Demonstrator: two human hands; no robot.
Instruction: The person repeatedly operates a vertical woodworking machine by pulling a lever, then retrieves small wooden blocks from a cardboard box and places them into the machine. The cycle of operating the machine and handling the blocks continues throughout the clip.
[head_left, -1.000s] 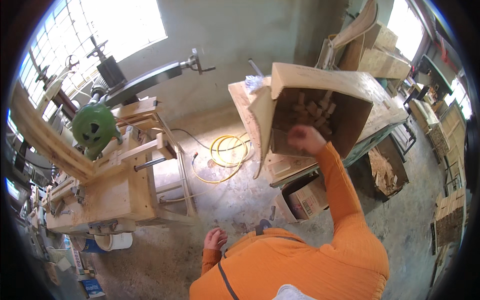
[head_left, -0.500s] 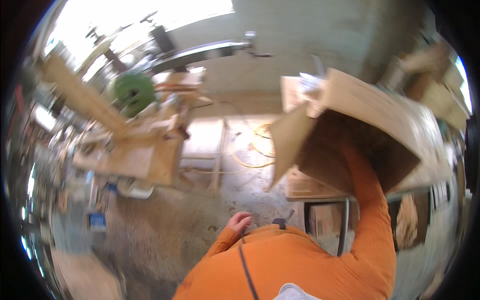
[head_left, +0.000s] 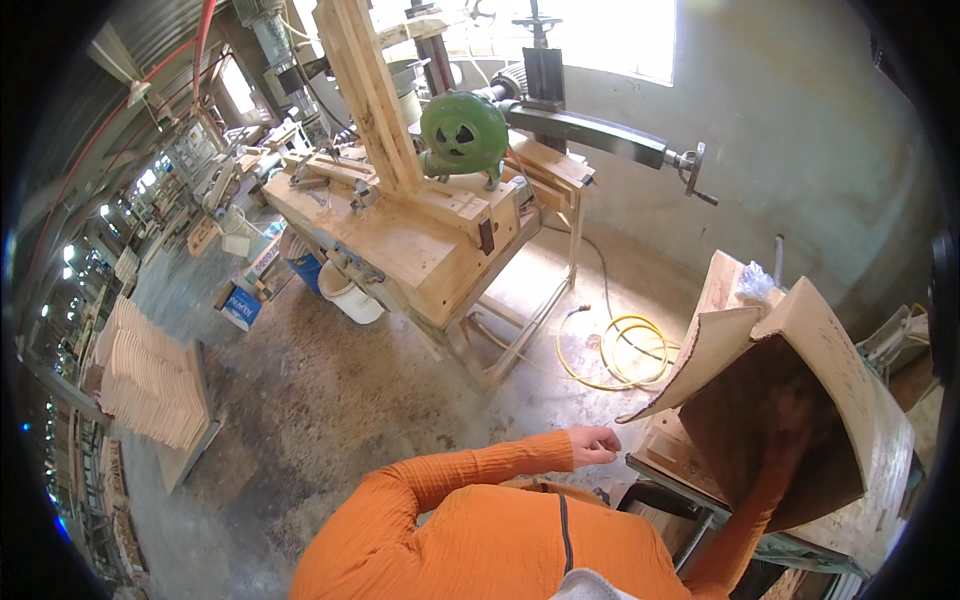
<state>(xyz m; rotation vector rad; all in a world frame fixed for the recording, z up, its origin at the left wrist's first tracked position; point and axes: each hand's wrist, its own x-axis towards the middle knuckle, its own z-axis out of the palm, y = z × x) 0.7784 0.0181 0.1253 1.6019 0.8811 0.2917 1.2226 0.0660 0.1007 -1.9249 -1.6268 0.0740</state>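
The right hand (head_left: pixel 790 415) is seen inside the cardboard box (head_left: pixel 845 385) at four o'clock; its grip cannot be told. The sleeve (head_left: pixel 762 505) is best kept from rubbing the box.

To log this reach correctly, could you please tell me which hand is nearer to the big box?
Right. The right hand is inside the big box, in shadow; the left hand is outside it, left of the opening.
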